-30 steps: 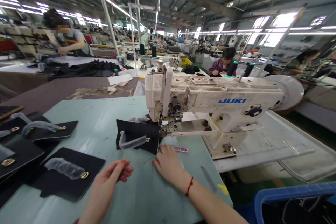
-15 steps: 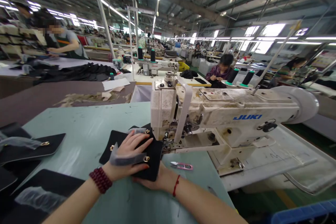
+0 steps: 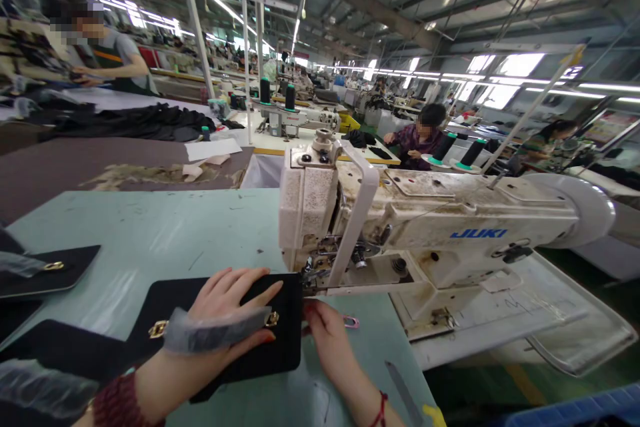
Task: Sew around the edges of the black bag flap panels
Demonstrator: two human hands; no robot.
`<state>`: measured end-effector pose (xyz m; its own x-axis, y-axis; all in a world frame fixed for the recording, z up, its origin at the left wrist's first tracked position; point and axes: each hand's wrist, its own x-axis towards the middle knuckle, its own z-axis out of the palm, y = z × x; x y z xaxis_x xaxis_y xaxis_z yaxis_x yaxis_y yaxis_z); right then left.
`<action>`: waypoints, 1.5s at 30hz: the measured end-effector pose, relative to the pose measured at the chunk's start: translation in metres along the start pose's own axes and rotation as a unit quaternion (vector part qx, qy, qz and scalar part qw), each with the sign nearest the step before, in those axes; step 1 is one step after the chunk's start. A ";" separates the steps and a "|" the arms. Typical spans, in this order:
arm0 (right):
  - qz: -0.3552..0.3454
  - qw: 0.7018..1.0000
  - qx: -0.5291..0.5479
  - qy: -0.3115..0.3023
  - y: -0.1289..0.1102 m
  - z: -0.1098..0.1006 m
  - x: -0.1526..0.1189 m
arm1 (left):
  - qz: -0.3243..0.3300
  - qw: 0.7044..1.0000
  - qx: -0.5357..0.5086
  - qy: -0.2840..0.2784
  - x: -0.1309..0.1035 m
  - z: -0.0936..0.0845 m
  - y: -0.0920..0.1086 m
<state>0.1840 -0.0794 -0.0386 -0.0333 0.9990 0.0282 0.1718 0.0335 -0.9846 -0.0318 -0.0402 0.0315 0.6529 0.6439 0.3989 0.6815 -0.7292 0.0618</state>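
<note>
A black panel (image 3: 287, 347) with gold clasps and a plastic-wrapped handle (image 3: 215, 331) lies on the pale green table, its upper right corner at the needle area of the white JUKI sewing machine (image 3: 310, 213). My left hand (image 3: 230, 300) rests on the panel with fingers spread, its back under the wrapped handle. Beside the panel's right edge is my right hand (image 3: 327, 330), thumb and fingers drawn together near the edge; what they pinch, if anything, is too small to tell. Pink thread snips (image 3: 351, 321) lie partly hidden behind that hand.
More black panels (image 3: 65, 347) with wrapped handles lie at the left. Behind stand a brown table (image 3: 125, 160) with scraps and another sewing machine (image 3: 290, 121). A person (image 3: 110, 57) works at the left, another (image 3: 423, 133) beyond the machine. A blue crate edge (image 3: 580, 410) shows lower right.
The panel has turned and moved left and toward me, with my left hand on it. My right hand has come out from under it to its right edge. The view has shifted slightly.
</note>
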 end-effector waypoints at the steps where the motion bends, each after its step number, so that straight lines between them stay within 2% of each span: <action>1: 0.016 1.000 0.024 -0.003 -0.004 -0.004 -0.006 | -0.010 1.000 0.002 0.000 -0.001 0.000 0.003; 4: 0.042 0.998 0.043 0.000 -0.018 -0.006 -0.018 | -0.040 0.999 0.011 -0.003 -0.004 -0.002 0.011; 8: 0.021 0.999 -0.022 0.032 -0.029 0.004 -0.022 | -0.049 0.998 0.031 -0.001 -0.005 -0.004 0.018; 16: 0.031 0.999 -0.019 0.035 -0.019 0.004 -0.021 | -0.048 0.997 0.058 0.004 -0.002 -0.001 0.016; 26: 0.041 0.998 0.026 0.051 -0.026 0.008 -0.004 | -0.052 0.997 0.040 -0.030 0.016 -0.005 0.004; 34: 0.096 0.994 0.052 0.005 -0.026 0.007 0.000 | -0.051 0.998 0.015 -0.039 0.022 -0.003 -0.004; 40: 0.044 0.998 -0.009 -0.043 -0.018 -0.001 -0.016 | -0.030 0.999 -0.006 -0.025 0.024 0.003 -0.010; 45: 0.023 0.997 -0.064 -0.040 -0.012 -0.006 -0.020 | -0.065 0.994 -0.078 -0.039 0.024 0.001 -0.012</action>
<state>0.1881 -0.0994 -0.0262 -0.1008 0.9943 -0.0361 0.2999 -0.0042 -0.9540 -0.0237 -0.0156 0.0399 0.5902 0.7472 0.3057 0.7068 -0.6612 0.2514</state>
